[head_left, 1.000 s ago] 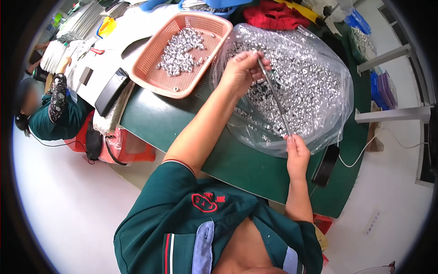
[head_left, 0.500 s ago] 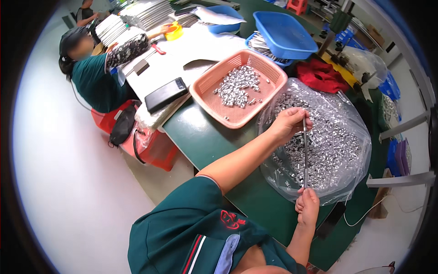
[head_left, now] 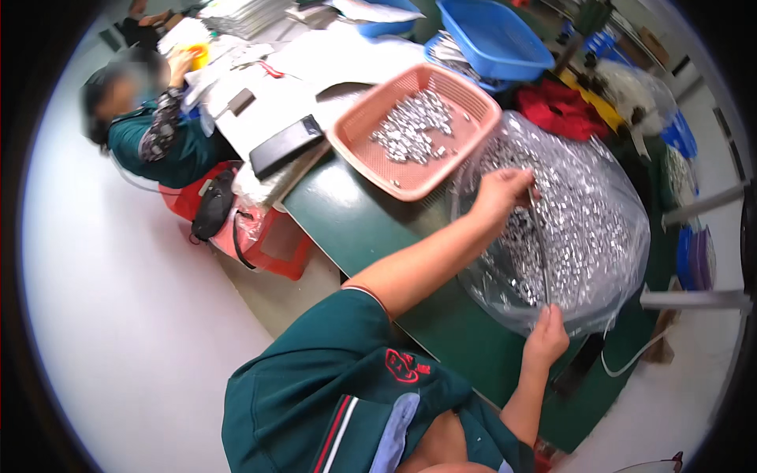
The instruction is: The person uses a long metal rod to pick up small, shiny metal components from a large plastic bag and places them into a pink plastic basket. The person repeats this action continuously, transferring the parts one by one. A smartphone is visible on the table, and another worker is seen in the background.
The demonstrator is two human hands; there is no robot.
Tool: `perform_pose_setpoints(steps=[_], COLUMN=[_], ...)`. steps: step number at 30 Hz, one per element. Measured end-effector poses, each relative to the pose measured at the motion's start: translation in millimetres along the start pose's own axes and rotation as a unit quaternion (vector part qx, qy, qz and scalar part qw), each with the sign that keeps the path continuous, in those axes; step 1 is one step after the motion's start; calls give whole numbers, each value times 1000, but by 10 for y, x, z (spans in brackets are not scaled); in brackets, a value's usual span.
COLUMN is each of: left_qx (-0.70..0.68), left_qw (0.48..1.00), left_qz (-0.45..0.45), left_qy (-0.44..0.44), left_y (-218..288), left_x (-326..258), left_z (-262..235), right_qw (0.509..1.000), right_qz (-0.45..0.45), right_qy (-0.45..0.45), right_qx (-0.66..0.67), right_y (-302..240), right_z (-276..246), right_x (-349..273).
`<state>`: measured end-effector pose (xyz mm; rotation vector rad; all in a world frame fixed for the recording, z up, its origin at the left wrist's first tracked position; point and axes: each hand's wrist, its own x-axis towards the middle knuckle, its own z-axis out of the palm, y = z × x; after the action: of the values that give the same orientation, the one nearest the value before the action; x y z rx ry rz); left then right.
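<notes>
A thin metal rod [head_left: 541, 252] spans a clear bag of small silver parts [head_left: 583, 229] near the green table's [head_left: 347, 213] near edge; the left hand [head_left: 501, 193] pinches its far end, the right hand [head_left: 546, 337] grips its near end. A pink basket [head_left: 473, 142] lies beside it, pale floor [head_left: 118, 331] below.

I hold a thin metal rod [head_left: 540, 252] stretched between my hands, its far end in my left hand [head_left: 501, 195] and its near end pinched in my right hand [head_left: 546, 339]. It runs over a clear plastic bag [head_left: 607, 229] heaped with small shiny metal pieces [head_left: 583, 213] on the green surface [head_left: 347, 205].
</notes>
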<state>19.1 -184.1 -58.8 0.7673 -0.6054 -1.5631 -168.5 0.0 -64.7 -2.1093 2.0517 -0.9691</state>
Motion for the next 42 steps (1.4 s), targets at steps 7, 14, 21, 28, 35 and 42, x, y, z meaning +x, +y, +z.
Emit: perform_pose_setpoints(steps=[7, 14, 21, 28, 35, 42], left_qx=[-125, -272, -352, -338, -310, -299], left_qw=[990, 954, 909, 911, 925, 935], left_qz=[57, -38, -106, -143, -137, -141], left_qy=[-23, -120, -194, -190, -171, -132], left_y=[236, 198, 211, 233, 238, 243], left_x=[157, 234, 201, 151, 135, 124], left_z=[-221, -350, -305, -256, -235, -231], right_qw=[950, 934, 933, 932, 933, 927], right_qz=[176, 189, 180, 188, 176, 190], right_qy=[-59, -48, -53, -84, -68, -78], right_qx=[252, 298, 306, 299, 307, 314], right_y=[-16, 28, 21, -26, -12, 2], right_z=[-46, -62, -68, -95, -55, -42], right_x=[6, 3, -20, -4, -14, -11])
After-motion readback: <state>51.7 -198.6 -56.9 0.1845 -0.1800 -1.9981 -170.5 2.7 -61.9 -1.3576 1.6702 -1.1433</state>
